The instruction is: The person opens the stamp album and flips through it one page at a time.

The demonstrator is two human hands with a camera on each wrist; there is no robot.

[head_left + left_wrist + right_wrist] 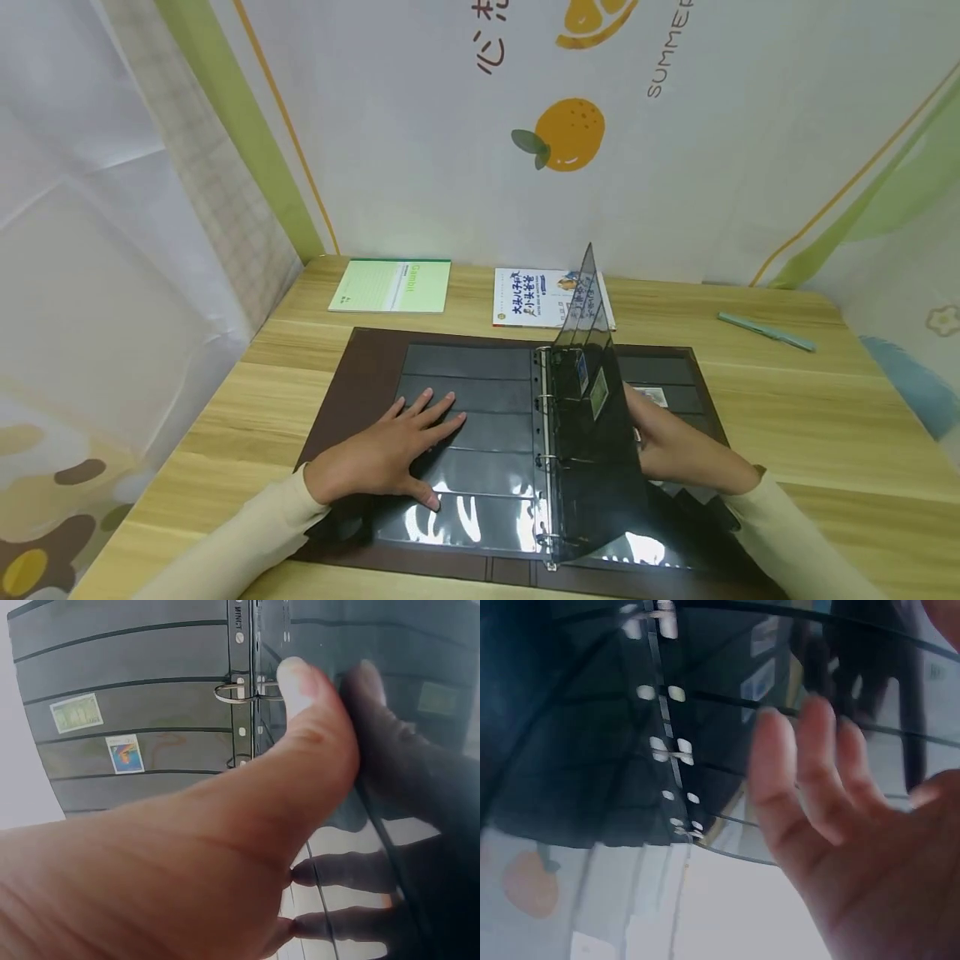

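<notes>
A brown ring-binder album (341, 392) lies open on the wooden table (825, 417). My left hand (405, 442) rests flat, fingers spread, on the dark pocket page (465, 367) at the left. In the left wrist view its thumb (300, 712) lies near a metal ring (232, 691). One dark see-through page (600, 450) stands nearly upright at the rings (546, 400), with two small stamps (588, 383) in its pockets. My right hand (678, 450) is behind that page, and its straight fingers (810, 772) lie against it. Another stamp (654, 397) sits on the right-hand page.
A green notebook (392, 286) and a white book with blue lettering (536, 298) lie at the table's far edge. A pale green pen-like stick (765, 331) lies at the far right. Printed fabric walls close in the back and left sides.
</notes>
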